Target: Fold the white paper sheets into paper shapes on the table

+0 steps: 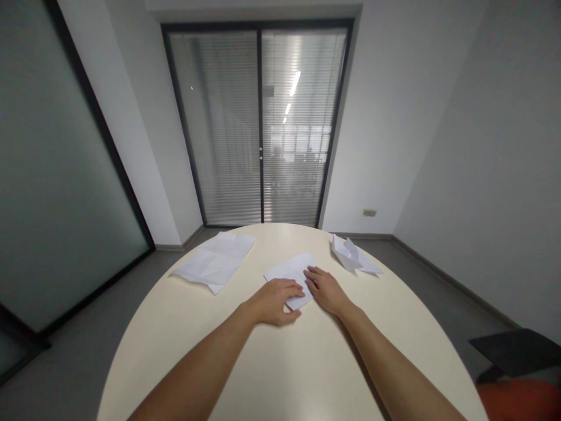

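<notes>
A folded sheet of white paper (pixel 289 269) lies flat near the middle of the round table. My left hand (pixel 277 301) rests on its near left part, fingers stretched out and the thumb apart, pointing right. On the paper's right side lies my right hand (pixel 326 287), its fingers extended over the edge. Both hands press on the sheet from above without gripping it. The fingers cover part of the paper's near half, so some of its folds are hidden.
A creased, unfolded white sheet (pixel 219 260) lies at the table's left. Folded white paper shaped like a boat (pixel 349 254) stands at the far right. The pale round table (pixel 280 374) has a curved edge. A black and red chair (pixel 517 356) is at the lower right.
</notes>
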Demonstrator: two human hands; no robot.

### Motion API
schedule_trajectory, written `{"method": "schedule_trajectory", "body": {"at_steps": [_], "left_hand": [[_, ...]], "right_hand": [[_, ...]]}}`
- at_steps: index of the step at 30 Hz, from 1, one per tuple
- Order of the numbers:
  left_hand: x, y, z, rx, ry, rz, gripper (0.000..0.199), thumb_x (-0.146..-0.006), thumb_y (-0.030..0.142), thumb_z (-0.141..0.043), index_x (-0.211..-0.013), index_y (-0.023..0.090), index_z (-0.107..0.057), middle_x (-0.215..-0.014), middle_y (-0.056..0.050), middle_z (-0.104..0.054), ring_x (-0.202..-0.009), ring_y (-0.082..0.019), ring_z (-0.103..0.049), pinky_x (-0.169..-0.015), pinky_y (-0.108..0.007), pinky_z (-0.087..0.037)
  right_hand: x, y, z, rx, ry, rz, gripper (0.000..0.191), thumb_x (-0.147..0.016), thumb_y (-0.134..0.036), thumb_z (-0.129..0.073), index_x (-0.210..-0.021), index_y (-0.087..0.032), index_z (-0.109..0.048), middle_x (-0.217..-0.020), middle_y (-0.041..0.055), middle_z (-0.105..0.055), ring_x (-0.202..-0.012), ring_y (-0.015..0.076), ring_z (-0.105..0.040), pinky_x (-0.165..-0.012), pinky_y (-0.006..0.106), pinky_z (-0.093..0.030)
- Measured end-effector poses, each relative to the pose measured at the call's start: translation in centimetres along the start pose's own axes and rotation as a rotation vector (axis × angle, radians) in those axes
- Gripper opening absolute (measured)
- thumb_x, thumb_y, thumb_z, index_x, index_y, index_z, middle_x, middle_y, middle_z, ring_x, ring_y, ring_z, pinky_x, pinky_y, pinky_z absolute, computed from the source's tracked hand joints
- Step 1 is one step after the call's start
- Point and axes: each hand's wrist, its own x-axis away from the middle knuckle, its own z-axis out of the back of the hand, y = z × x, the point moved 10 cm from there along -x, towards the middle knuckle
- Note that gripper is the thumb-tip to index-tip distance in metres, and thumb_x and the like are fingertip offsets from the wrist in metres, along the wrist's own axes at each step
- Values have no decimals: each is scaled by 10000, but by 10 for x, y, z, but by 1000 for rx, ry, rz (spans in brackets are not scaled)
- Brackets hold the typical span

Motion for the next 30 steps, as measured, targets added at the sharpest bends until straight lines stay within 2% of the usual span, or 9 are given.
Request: {"method": "schedule_trajectory", "body": {"at_steps": [6,10,15,23,30], "left_hand": [[2,-2,0,-10,31,19,395,-841,378,-639,-1193,202,-670,-1286,-76,-671,-1233,-240,-589,-1106,-357,-421],[3,-4,1,-21,28,76,382,-891,476,-606,-1165,216,-670,-1221,-67,-700,-1214,-247,-598,-1091,-374,-433],[5,2,3,-54,7,78,433,-849,496,-659,-1183,220,-644,-1224,-72,-686,-1190,-260,-600,-1069,-382,-444],[14,4,11,-93,43,150,353,-818,345,-637,-1146,214,-637,-1143,-67,-677,-1070,-239,-634,-984,-336,-494],[16,13,13,-169,-49,240,349,-814,389,-623,-1122,225,-635,-1111,-78,-655,-998,-273,-657,-921,-379,-521]], "right_hand": [[0,-1,5,-14,63,19,414,-982,-310,-440,-1297,-148,-653,-1392,136,-597,-1321,246,-523,-1133,405,-366],[3,-4,10,-25,108,24,404,-968,-313,-460,-1258,-145,-686,-1347,131,-634,-1279,248,-557,-1125,396,-381],[5,-6,15,-35,140,19,376,-950,-335,-499,-1195,-168,-730,-1284,116,-674,-1219,260,-588,-1091,393,-414],[14,-31,24,7,141,89,359,-944,-329,-503,-1150,-167,-749,-1219,112,-703,-1172,247,-597,-1070,366,-418],[17,-44,20,-47,61,106,345,-960,-301,-487,-1170,-163,-723,-1222,109,-695,-1168,218,-602,-1056,326,-428]]}}
